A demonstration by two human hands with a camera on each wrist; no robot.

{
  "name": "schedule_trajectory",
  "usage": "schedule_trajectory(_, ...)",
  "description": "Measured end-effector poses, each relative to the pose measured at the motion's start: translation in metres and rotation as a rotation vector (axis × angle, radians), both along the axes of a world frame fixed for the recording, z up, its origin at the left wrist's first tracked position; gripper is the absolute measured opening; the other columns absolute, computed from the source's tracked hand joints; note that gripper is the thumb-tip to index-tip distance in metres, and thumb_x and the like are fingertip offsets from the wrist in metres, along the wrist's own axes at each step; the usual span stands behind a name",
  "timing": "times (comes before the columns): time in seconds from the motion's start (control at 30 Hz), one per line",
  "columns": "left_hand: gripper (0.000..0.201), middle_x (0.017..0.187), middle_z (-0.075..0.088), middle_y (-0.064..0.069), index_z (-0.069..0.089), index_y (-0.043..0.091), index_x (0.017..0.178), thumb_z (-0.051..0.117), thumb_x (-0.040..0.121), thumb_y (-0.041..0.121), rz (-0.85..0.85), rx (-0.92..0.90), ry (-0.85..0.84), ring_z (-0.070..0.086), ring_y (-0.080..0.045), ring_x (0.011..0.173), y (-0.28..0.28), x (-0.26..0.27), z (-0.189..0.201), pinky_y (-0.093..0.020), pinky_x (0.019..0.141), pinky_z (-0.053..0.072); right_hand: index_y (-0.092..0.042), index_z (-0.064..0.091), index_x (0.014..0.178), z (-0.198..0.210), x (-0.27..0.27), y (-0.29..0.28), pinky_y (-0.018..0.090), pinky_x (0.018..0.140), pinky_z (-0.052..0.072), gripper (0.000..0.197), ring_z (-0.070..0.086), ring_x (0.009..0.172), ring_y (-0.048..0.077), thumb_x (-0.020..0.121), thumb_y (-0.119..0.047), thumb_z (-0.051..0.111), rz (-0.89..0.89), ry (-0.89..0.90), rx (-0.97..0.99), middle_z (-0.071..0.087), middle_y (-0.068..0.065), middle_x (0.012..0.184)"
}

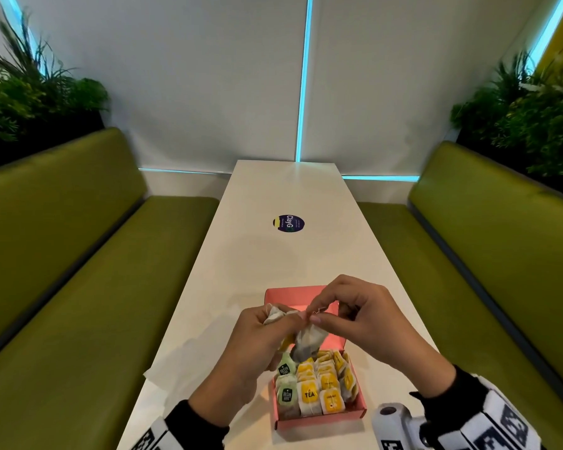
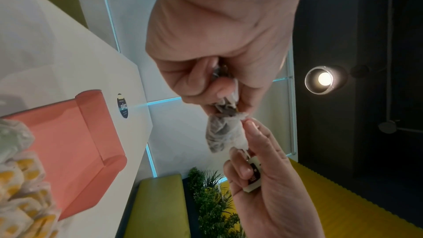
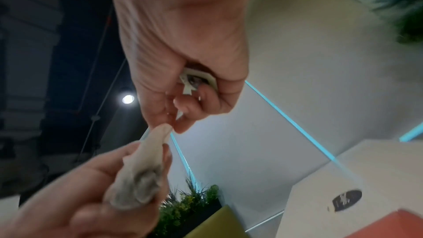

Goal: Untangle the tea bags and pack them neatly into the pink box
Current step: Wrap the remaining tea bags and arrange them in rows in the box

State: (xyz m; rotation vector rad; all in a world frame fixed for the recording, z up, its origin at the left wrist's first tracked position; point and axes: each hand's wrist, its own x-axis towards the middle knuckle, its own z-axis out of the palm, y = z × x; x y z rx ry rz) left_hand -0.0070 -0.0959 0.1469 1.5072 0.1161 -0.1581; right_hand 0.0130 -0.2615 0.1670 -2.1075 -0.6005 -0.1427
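- Head view: both your hands are raised over one open pink box (image 1: 319, 420) at the near end of a long white tabletop (image 1: 273, 261). Your left hand (image 1: 257, 345) has its fingers curled round a bunch of tangled tea bags (image 1: 307, 344); at least two grey-white bags show, one at the top of the fist and one hanging below it over the box. Your right hand (image 1: 368, 319) meets the left above the box, forefinger and thumb pinched on a thin string (image 1: 319, 310). The box holds packed tea bags (image 1: 319, 384) standing in rows: roughly a dozen with yellow tags and about three with green tags on the left. The pink lid stands open behind your hands, which hide part of it. One round dark sticker (image 1: 288, 224) lies farther up the tabletop. Two green benches flank it, with plants behind each.
- Left wrist view: your left hand (image 2: 217, 33) grips the crumpled bags (image 2: 223, 133) between curled fingers and thumb. Your right hand (image 2: 267, 178) pinches at the bag's top corner, and its other fingers fold round one paper tag (image 2: 253, 176). The box (image 2: 75, 142) lies below on the left, well apart from the hands.
- Right wrist view: blurred. Your right hand (image 3: 183, 42) is curled closed round the tag (image 3: 199, 79), fingertips pinching at the tip of a bag (image 3: 142, 175) that your left hand (image 3: 75, 196) holds from beneath.
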Motion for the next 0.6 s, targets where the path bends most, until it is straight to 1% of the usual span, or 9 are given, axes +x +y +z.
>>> schedule_trajectory(0.07,0.024,0.049,0.041,-0.001,0.061,0.016,0.061,0.064,0.085,0.014,0.010,-0.031,0.022,0.027,-0.009,0.038,0.000,0.000,-0.002,-0.017,0.038,0.022,-0.033,0.074,0.080,-0.006,-0.002,-0.001,0.008,0.051,0.032,0.016,0.042,0.047,0.006,0.076,-0.018,0.076,0.002,-0.094,-0.008,0.062,-0.011,0.082)
schedule_trajectory(0.13,0.025,0.050,0.039,-0.001,0.060,0.017,0.061,0.064,0.085,0.015,0.015,-0.049,0.039,0.026,-0.010,0.041,0.000,0.000,-0.003,-0.017,0.038,0.022,-0.031,0.074,0.088,-0.011,-0.003,-0.001,0.007,0.052,0.033,0.013,0.044,0.049,0.005,0.076,-0.027,0.074,0.014,-0.147,-0.011,0.061,-0.015,0.085)
schedule_trajectory(0.2,0.023,0.047,0.039,0.002,0.059,0.016,0.064,0.063,0.086,0.015,0.020,-0.071,0.057,0.028,-0.009,0.039,0.000,0.001,-0.004,-0.015,0.036,0.024,-0.033,0.073,0.095,-0.016,-0.005,-0.003,0.006,0.054,0.034,0.020,0.045,0.051,0.003,0.076,-0.039,0.071,0.013,-0.166,-0.010,0.060,-0.017,0.089)
schedule_trajectory(0.27,0.020,0.046,0.040,0.003,0.058,0.014,0.067,0.063,0.085,0.018,0.021,-0.114,0.064,0.027,-0.009,0.037,0.001,0.001,-0.004,-0.014,0.035,0.023,-0.034,0.071,0.101,-0.021,-0.005,-0.004,0.004,0.056,0.034,0.029,0.045,0.053,0.002,0.077,-0.049,0.063,-0.005,-0.201,-0.030,0.057,-0.021,0.093)
schedule_trajectory(0.37,0.025,0.049,0.036,0.001,0.056,0.012,0.068,0.067,0.075,0.033,-0.006,-0.151,0.042,0.025,-0.009,0.039,0.002,0.001,-0.004,-0.015,0.036,0.022,-0.031,0.070,0.107,-0.026,-0.006,-0.004,0.003,0.060,0.034,0.041,0.047,0.055,-0.001,0.081,-0.059,0.054,-0.017,-0.255,-0.063,0.053,-0.024,0.099)
schedule_trajectory(0.43,0.030,0.050,0.037,0.001,0.060,0.009,0.073,0.069,0.065,0.036,-0.013,-0.133,0.019,0.024,-0.008,0.040,0.001,0.001,-0.004,-0.015,0.036,0.023,-0.028,0.070,0.106,-0.028,-0.007,-0.003,0.001,0.062,0.033,0.044,0.049,0.061,-0.008,0.083,-0.060,0.050,-0.012,-0.272,-0.062,0.054,-0.021,0.100)
schedule_trajectory(0.47,0.032,0.050,0.037,0.002,0.062,0.008,0.077,0.070,0.064,0.036,-0.006,-0.130,0.010,0.025,-0.008,0.039,0.000,0.001,-0.004,-0.014,0.036,0.024,-0.026,0.071,0.105,-0.028,-0.008,-0.003,0.000,0.063,0.033,0.043,0.049,0.063,-0.010,0.083,-0.058,0.051,-0.008,-0.278,-0.052,0.054,-0.020,0.100)
schedule_trajectory(0.5,0.031,0.051,0.038,0.002,0.064,0.008,0.078,0.070,0.063,0.034,0.004,-0.131,0.003,0.025,-0.007,0.039,0.000,0.001,-0.005,-0.014,0.036,0.024,-0.025,0.071,0.104,-0.029,-0.008,-0.002,0.000,0.063,0.033,0.040,0.050,0.062,-0.010,0.082,-0.054,0.055,-0.007,-0.277,-0.033,0.055,-0.019,0.099)
schedule_trajectory(0.6,0.028,0.058,0.040,-0.004,0.066,0.010,0.076,0.072,0.061,0.032,0.008,-0.142,-0.012,0.026,-0.008,0.041,-0.001,0.001,-0.005,-0.014,0.036,0.024,-0.029,0.072,0.103,-0.032,-0.007,-0.001,0.004,0.056,0.035,0.029,0.047,0.052,0.001,0.079,-0.043,0.062,-0.021,-0.218,0.067,0.058,-0.018,0.098)
